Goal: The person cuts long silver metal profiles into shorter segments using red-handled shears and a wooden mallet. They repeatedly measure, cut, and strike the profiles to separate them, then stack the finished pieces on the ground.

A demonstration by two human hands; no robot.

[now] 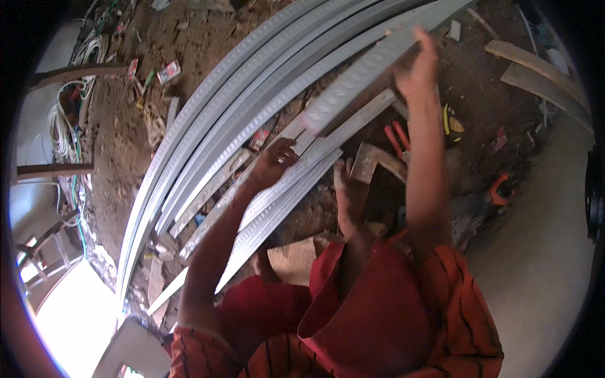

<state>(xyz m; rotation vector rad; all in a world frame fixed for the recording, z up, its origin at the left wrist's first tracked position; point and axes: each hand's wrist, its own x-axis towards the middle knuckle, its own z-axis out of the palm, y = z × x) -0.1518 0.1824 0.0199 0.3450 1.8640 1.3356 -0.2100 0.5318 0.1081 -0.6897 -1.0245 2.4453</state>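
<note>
A perforated grey metal channel [359, 79] slants from the middle toward the upper right, slightly blurred. My right hand [419, 69] grips its right edge, thumb pointing up and the other fingers partly hidden beneath. Close to the channel's lower end is my left hand [276, 162], its fingers loosely bent and apart, with nothing visible in them. Below that hand lies a stack of thin silvery metal strips [277, 189]. A wooden batten [362, 120] runs alongside, under the raised channel.
Long grey metal channels [233, 94] lie bundled on the dirt floor to the left. Red-handled pliers [397, 137], a yellow-and-black tool [451, 123] and a handsaw with an orange handle [501, 189] lie at right. Wood boards [529, 63] and a pale wall [535, 239] stand beyond.
</note>
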